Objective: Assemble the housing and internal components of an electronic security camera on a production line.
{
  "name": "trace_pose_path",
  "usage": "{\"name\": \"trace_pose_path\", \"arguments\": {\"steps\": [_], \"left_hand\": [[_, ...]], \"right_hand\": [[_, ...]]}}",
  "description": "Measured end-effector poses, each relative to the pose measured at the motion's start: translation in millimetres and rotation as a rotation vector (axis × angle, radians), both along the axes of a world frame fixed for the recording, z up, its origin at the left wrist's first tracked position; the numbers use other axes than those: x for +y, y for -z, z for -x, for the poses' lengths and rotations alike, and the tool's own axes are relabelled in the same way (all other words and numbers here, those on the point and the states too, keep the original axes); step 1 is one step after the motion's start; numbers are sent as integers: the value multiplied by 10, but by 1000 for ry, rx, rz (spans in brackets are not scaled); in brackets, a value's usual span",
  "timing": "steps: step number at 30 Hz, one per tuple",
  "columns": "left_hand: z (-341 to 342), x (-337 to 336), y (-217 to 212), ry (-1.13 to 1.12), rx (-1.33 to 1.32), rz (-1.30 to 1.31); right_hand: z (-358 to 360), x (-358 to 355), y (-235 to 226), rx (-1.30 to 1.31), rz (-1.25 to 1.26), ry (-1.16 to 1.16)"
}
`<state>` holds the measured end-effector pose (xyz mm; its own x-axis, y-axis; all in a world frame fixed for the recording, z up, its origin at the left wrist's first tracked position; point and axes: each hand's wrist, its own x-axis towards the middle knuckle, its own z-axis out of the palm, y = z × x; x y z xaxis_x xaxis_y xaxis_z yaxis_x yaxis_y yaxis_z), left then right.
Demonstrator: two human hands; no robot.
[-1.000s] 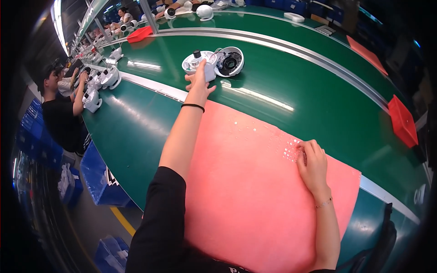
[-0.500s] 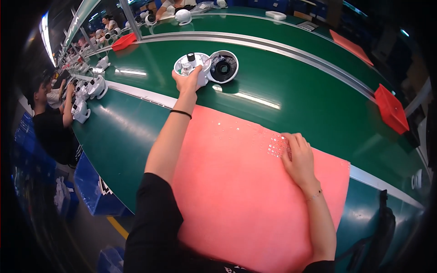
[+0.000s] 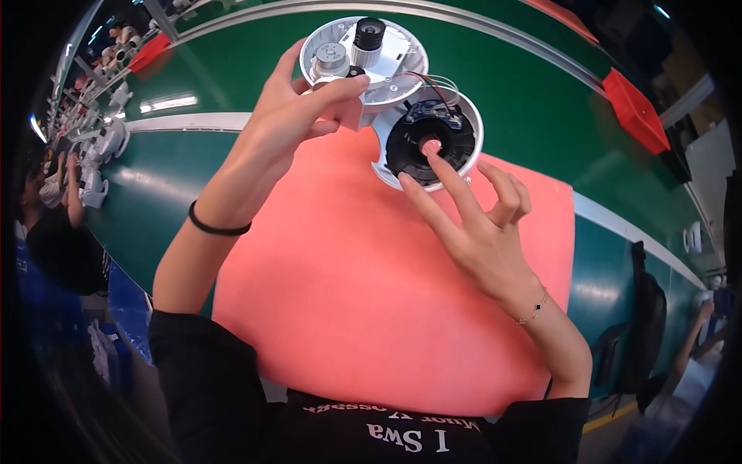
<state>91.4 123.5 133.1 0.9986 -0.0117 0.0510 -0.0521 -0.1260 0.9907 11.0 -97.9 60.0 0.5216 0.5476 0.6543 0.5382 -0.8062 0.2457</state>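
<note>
White printed lettering (image 3: 408, 438), smaller above and larger below, runs across the front of the person's black T-shirt (image 3: 325, 445).

This is a factory assembly line. A long green belt (image 3: 541, 116) with a metal rail (image 3: 545, 48) runs beyond the far edge of the bench (image 3: 185, 174); a co-worker (image 3: 58, 243) stands out at its left edge, near white device housings (image 3: 114, 139). Red trays (image 3: 635, 112) and an opened, wired unit (image 3: 393, 69) also show it.
</note>
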Motion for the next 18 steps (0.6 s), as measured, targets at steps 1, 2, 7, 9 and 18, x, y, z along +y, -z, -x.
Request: {"name": "trace_pose_path", "arguments": {"steps": [1, 2, 7, 9, 18], "left_hand": [[90, -46, -29, 10, 14, 5], [171, -86, -66, 56, 24, 0], [395, -171, -31, 188, 87, 31], [467, -209, 55, 204, 110, 56], [504, -48, 398, 381, 236, -4]], "right_hand": [[85, -29, 9, 7, -19, 14], [148, -66, 8, -36, -17, 8], [521, -338, 49, -4, 63, 75], [617, -448, 113, 12, 79, 101], [834, -798, 363, -19, 102, 63]]}}
